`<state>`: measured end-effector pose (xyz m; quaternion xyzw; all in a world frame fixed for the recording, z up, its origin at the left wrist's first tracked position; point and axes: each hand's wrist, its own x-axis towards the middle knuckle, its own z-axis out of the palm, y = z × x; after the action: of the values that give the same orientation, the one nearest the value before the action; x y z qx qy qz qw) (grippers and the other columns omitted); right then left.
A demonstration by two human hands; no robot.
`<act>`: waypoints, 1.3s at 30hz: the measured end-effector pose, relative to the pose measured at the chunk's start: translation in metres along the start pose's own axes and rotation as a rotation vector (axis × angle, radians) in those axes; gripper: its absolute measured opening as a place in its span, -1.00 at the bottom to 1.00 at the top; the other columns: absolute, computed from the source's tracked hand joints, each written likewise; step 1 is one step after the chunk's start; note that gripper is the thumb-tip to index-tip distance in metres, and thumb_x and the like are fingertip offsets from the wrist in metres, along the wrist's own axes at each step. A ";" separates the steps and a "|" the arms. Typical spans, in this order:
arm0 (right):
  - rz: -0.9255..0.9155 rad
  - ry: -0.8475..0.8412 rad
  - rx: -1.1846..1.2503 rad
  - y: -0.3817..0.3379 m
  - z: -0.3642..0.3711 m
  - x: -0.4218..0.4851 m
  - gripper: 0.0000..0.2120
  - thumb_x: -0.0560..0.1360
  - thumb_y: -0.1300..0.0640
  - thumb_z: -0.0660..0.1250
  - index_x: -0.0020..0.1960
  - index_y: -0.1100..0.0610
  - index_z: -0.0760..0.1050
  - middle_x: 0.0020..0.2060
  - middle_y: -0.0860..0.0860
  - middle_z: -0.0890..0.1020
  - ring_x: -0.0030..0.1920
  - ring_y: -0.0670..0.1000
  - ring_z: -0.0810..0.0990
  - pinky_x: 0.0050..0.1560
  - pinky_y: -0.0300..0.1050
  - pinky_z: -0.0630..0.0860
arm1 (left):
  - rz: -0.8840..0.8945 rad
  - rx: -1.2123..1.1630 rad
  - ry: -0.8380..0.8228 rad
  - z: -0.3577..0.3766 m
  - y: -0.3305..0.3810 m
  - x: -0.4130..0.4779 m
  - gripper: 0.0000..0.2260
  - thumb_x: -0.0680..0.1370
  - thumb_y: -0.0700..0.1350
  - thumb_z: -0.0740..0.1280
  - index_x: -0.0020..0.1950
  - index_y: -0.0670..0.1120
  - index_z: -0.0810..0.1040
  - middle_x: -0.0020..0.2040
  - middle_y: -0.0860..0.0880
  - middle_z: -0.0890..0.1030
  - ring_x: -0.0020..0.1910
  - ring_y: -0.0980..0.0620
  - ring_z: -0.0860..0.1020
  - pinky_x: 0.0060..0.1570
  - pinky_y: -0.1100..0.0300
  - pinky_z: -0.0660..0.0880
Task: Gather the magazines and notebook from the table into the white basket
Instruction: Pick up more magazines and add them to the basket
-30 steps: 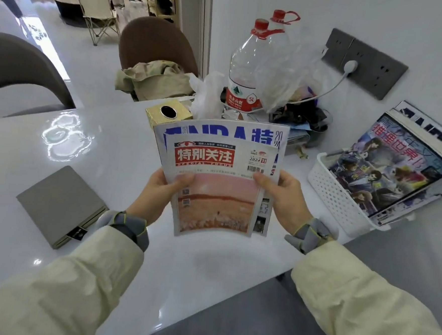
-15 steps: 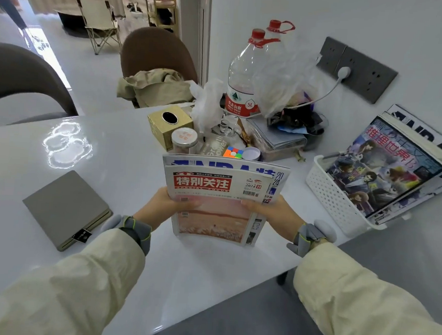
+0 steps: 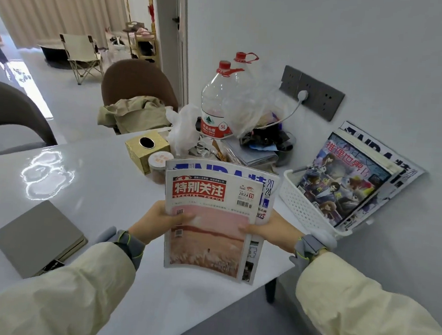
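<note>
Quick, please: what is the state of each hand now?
Left hand: closed on the left edge of the magazines.
Right hand: closed on their right edge.

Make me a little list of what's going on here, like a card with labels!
left hand: grips the held magazines on one side
right hand: grips the other side
held magazines: two, stacked, above the table
white basket: at the table's right end, magazines already leaning in it
grey notebook: lying flat on the table, untouched
left to gather: held magazines, grey notebook
</note>
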<state>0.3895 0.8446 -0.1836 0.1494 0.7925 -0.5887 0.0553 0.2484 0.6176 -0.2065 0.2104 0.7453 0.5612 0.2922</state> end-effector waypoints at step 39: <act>0.092 0.700 -0.121 0.066 -0.282 -0.022 -0.61 0.51 0.02 0.33 0.31 0.04 0.46 0.26 0.02 0.56 0.22 0.02 0.55 0.05 -0.26 0.44 | 0.249 0.147 -0.489 0.271 0.184 0.298 -0.76 0.39 -0.16 0.47 0.03 0.02 0.61 -0.01 -0.01 0.69 -0.04 0.01 0.67 -0.05 0.03 0.60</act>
<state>0.4553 1.1257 -0.1536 0.3740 0.7892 -0.4508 -0.1844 0.2066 1.0541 -0.1437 0.4502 0.6595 0.4699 0.3762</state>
